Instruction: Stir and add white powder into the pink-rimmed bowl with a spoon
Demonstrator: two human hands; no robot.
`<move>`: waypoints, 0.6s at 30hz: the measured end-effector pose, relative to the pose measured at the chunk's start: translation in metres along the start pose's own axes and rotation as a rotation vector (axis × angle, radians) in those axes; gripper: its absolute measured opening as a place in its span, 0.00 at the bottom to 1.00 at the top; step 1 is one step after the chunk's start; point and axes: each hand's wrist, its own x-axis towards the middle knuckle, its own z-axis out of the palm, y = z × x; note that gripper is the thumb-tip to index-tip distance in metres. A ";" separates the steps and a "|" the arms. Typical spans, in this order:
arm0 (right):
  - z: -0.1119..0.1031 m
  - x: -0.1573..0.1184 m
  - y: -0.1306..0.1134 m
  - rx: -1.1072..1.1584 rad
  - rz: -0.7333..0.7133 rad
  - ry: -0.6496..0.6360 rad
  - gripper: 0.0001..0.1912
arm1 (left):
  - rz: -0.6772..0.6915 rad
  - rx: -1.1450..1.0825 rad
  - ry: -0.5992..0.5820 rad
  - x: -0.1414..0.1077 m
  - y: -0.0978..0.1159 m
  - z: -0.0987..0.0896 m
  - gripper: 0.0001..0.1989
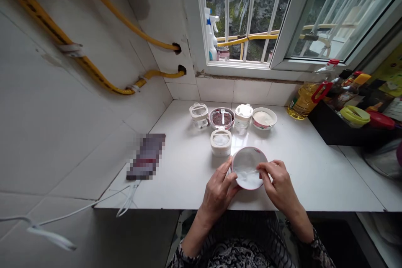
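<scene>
My left hand [218, 188] is closed around the left rim of a white bowl [249, 157] with a pink edge, thumb on top. The bowl is tilted toward me, and white granular stuff [248, 179] lies in its lower part. Above that side, my right hand [278, 180] pinches the handle of a small, pale spoon [250, 172] whose tip dips into the bowl. Just beyond the bowl stands a small cream-coloured jar [221, 149] with its lid up and white contents showing.
Behind are two lidded jars [199, 118] [243, 122], a bowl of dark contents [221, 120] with a white spoon, and a bowl of white grains [264, 124]. An oil bottle [300, 104] stands back right by a black rack [328, 127]. A blurred-out object [147, 157] with a cable lies left.
</scene>
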 end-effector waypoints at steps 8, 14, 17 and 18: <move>0.010 -0.004 -0.001 0.159 0.335 0.068 0.11 | 0.009 0.037 0.003 -0.002 -0.001 0.000 0.05; 0.012 -0.002 -0.003 0.053 0.220 0.084 0.11 | 0.009 0.024 0.003 -0.001 0.000 0.001 0.05; 0.018 -0.001 -0.008 0.080 0.200 0.081 0.11 | 0.010 0.033 0.013 -0.002 0.000 0.001 0.05; 0.019 -0.001 -0.009 0.092 0.208 0.091 0.11 | 0.011 0.036 0.017 -0.002 -0.001 0.001 0.05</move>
